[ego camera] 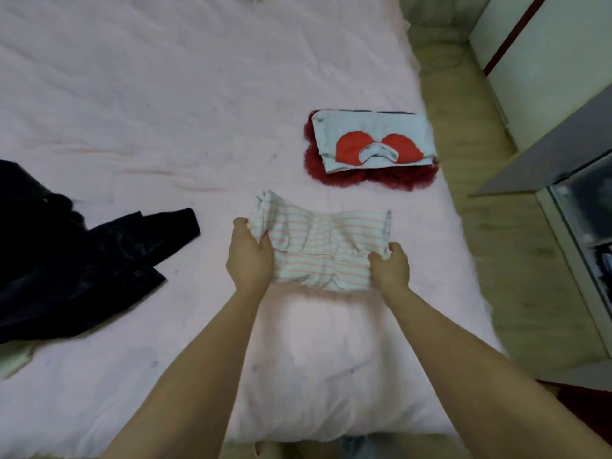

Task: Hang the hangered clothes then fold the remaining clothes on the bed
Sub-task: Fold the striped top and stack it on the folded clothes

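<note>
The pink quilted bed [132,94] carries everything. A crumpled dark navy velvet garment [82,260] lies unfolded at the left; a folded pale blue and red garment stack [371,147] sits well apart. The pink-and-white striped cotton garment [318,246] is clamped at both ends, by the left hand [248,256] and right hand [390,266]. Edges should be aligned and the cloth smoothed flat before the stack is joined.

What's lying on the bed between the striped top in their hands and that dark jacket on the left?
Nothing: in the head view, only bare pink bedsheet separates the striped top, gripped by the left hand and right hand, from the dark jacket.
</note>
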Action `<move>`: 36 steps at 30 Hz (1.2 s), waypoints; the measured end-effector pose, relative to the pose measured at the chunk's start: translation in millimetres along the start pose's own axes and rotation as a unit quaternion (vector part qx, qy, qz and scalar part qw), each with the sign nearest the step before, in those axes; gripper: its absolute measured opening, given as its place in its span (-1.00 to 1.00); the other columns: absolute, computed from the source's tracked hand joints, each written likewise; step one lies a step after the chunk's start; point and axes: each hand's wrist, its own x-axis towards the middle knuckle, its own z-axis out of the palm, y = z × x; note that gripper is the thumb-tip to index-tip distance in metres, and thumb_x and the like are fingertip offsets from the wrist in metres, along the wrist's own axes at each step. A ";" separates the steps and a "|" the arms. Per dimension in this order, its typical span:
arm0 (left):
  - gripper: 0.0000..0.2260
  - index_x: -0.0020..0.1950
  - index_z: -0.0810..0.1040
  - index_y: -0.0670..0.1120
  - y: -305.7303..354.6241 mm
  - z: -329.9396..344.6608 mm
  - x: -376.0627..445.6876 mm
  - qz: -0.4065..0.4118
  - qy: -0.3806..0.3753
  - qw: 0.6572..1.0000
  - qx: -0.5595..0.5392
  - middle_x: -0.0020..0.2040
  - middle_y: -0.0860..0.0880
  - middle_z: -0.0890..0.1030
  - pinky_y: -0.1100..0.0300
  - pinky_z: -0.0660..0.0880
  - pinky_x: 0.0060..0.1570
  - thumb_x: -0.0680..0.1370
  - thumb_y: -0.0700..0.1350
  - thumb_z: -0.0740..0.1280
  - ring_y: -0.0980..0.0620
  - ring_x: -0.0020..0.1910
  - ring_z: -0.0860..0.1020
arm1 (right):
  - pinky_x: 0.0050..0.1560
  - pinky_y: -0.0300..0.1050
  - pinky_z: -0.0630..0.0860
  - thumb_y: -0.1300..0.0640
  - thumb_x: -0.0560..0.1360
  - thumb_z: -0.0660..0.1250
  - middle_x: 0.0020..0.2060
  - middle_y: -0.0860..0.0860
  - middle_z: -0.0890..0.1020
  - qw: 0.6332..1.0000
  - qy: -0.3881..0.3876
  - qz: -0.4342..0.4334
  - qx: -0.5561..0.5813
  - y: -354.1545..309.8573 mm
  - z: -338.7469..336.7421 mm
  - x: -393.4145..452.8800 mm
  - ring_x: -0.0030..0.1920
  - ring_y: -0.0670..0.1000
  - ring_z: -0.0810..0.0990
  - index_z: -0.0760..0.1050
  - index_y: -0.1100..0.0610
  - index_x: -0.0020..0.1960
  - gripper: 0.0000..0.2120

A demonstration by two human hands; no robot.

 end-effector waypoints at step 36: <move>-0.25 0.56 -0.29 0.10 182.0 298.7 254.3 0.188 -0.069 0.904 0.377 0.57 -0.05 -0.29 -0.38 -0.29 0.38 0.46 0.46 -0.31 -0.26 0.51 -0.32 | 0.49 0.18 -0.33 -0.38 0.47 -0.36 0.56 0.07 -0.19 0.841 -0.006 -0.324 -0.434 -114.6 -16.9 426.5 0.55 0.13 -0.24 -0.17 -0.10 0.57 -0.27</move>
